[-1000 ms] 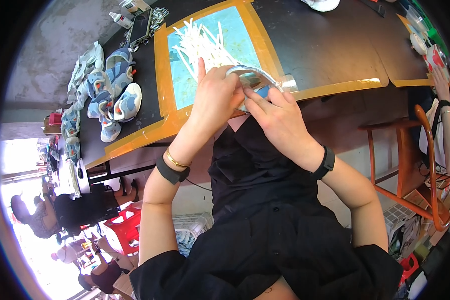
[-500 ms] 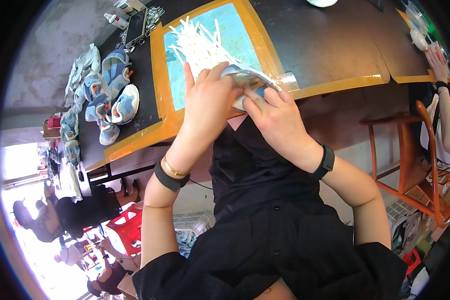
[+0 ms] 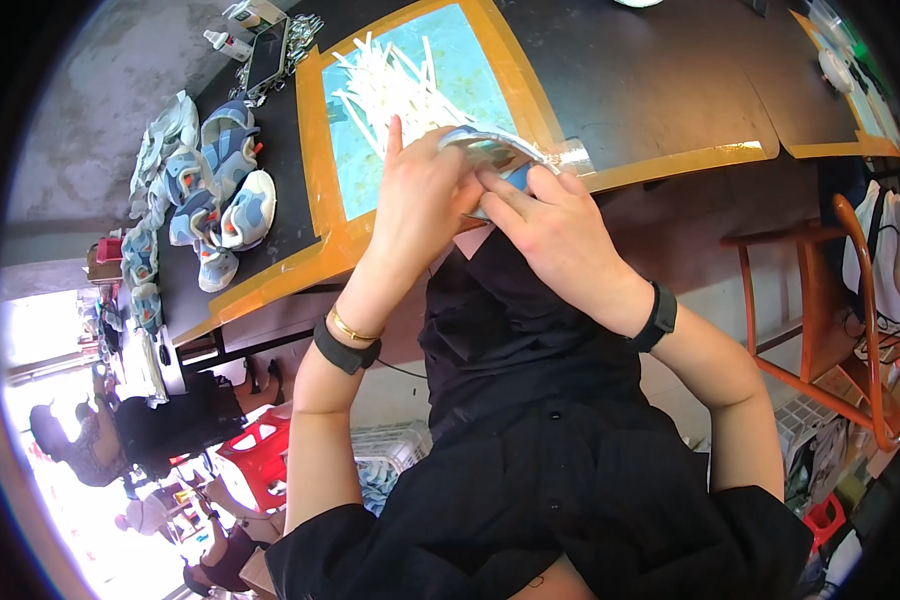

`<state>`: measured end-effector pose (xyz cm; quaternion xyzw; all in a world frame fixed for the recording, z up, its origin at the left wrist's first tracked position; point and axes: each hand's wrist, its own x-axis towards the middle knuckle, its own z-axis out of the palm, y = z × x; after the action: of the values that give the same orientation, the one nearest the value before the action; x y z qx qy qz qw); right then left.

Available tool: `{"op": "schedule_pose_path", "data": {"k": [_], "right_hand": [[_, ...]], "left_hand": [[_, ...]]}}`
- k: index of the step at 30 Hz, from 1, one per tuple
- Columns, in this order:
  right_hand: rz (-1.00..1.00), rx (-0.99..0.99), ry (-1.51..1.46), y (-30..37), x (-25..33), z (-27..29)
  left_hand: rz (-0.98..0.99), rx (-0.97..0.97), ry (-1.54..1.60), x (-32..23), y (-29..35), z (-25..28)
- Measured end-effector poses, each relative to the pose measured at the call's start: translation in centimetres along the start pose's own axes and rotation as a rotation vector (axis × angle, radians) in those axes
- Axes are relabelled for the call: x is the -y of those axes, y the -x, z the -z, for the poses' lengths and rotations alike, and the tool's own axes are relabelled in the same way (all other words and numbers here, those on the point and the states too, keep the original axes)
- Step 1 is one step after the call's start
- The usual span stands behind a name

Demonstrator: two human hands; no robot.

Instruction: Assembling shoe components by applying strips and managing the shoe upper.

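Observation:
My left hand [image 3: 417, 195] and my right hand [image 3: 562, 235] come together at the table's front edge, both closed on a blue-grey shoe upper [image 3: 508, 142] with a pale rim. The left fingers grip its left side, with the index finger pointing up and away. At its near right part, the right fingers bend in and press, partly inside the opening. Much of the piece is hidden behind my fingers. Just beyond it, a loose pile of thin white strips [image 3: 395, 88] lies on a light blue sheet [image 3: 470, 50].
Orange-brown tape [image 3: 315, 130] frames the sheet and runs along the dark table's edge. To the left stand several blue-and-white shoe uppers [image 3: 248, 212]. A phone [image 3: 268, 58] and a white bottle [image 3: 228, 45] lie beyond. A wooden chair [image 3: 805, 300] is at right.
My hands stay on the shoe upper with only a slight shift of the fingers. At the far right, another person's hands have left the table.

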<state>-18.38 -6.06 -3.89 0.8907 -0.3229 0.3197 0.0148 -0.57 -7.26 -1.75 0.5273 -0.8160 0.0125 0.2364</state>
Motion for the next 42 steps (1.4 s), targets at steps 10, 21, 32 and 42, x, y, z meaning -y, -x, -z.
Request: {"op": "schedule_pose_path", "data": {"k": [10,21,32,42], "right_hand": [[-0.026,0.106,0.072,-0.5,0.9,-0.1],[0.108,0.122,0.110,-0.8,-0.3,0.1],[0.076,0.132,0.020,-1.6,-0.4,-0.2],[-0.174,-0.099,-0.494,0.9,-1.8,0.1]], "left_hand": [[0.198,0.055,0.176,0.8,0.5,0.4],[0.109,0.064,0.244,1.2,0.3,0.9],[0.188,0.135,0.292,1.1,0.2,1.4],[0.021,-0.001,-0.124,-1.9,1.5,1.6]]}}
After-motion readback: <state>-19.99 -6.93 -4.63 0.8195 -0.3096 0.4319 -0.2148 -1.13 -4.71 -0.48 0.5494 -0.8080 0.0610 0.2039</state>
